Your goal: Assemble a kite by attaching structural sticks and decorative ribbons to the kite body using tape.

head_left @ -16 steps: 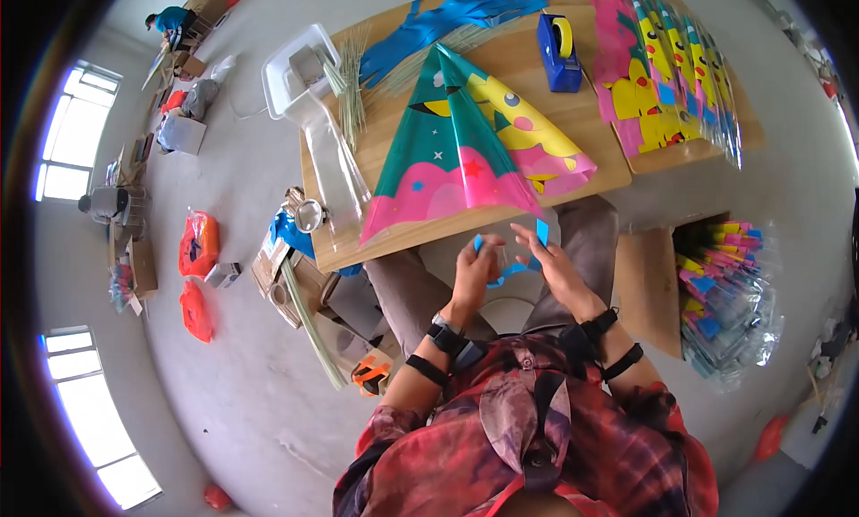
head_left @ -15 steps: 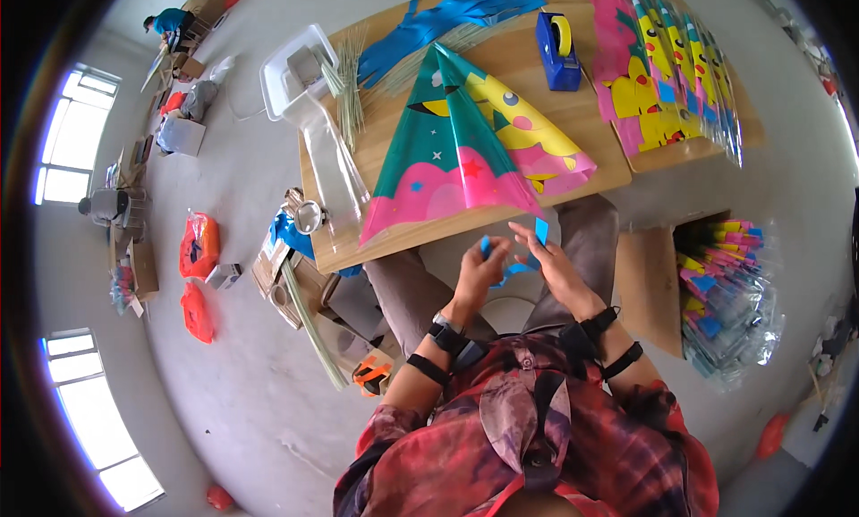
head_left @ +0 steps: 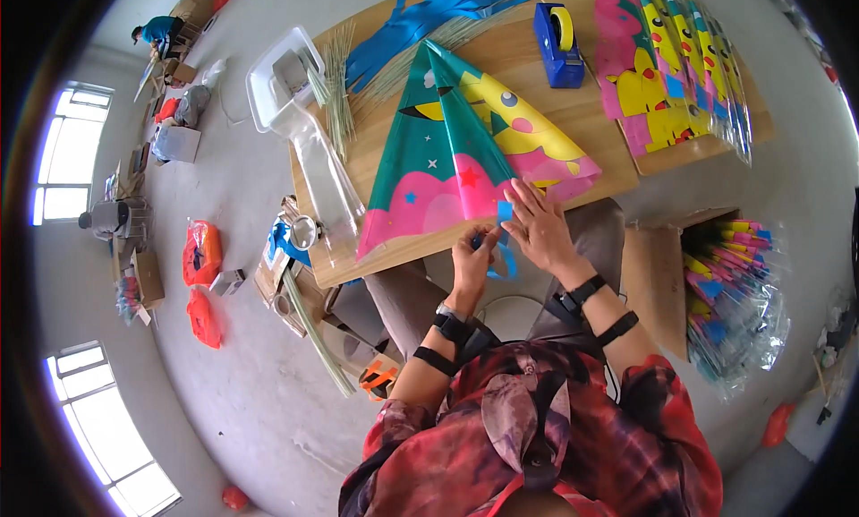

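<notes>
A triangular kite (head_left: 429, 172) in green, pink and yellow film lies on the table, its right side folded over with a yellow cartoon figure. At its lower edge my right hand (head_left: 542, 226) rests with fingers stretched out, fingertips on the film. Beside the right thumb, a flat end of a blue ribbon strip (head_left: 505, 212) sits against the kite's edge. The strip loops down below the table edge between my hands. My left hand (head_left: 474, 259) is closed in a pinch on the blue strip, just below the kite's edge.
A blue tape dispenser (head_left: 559, 51) stands behind the kite. Blue ribbons (head_left: 420, 29), thin sticks (head_left: 339, 96) and a white plastic tub (head_left: 268, 78) lie further back and left. Packed kites (head_left: 689, 78) are at right; a cardboard box (head_left: 653, 280) holds more. Another person (head_left: 159, 35) works far left.
Both hands have moved up toward the kite's lower edge. My right hand has gone from below the table edge onto the film, and the strip's end now meets the kite.
</notes>
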The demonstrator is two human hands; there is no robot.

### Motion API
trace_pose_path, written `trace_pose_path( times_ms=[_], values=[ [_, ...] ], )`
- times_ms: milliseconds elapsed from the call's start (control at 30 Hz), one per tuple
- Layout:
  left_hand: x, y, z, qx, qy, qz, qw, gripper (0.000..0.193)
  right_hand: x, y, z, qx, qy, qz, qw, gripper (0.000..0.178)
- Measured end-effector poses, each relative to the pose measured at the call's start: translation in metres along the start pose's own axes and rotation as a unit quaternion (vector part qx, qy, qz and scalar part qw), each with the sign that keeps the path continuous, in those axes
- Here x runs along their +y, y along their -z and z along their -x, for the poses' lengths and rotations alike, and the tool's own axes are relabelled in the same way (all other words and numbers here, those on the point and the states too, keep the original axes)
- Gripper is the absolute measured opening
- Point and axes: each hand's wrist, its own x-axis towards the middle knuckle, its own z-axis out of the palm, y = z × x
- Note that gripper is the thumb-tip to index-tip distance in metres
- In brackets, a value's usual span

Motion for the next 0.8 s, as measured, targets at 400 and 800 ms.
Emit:
trace_pose_path(
  times_ms=[400,800],
  values=[
    [0.004,-0.017,-0.015,0.061,-0.066,-0.196,0.976,0.023,0.067,-0.009,-0.03,0.048,-0.065,-0.096,0.992,0.041],
    [-0.008,-0.021,-0.027,0.038,-0.007,-0.191,0.981,0.025,0.059,-0.001,-0.002,0.11,-0.072,-0.155,0.979,0.038]
  ],
)
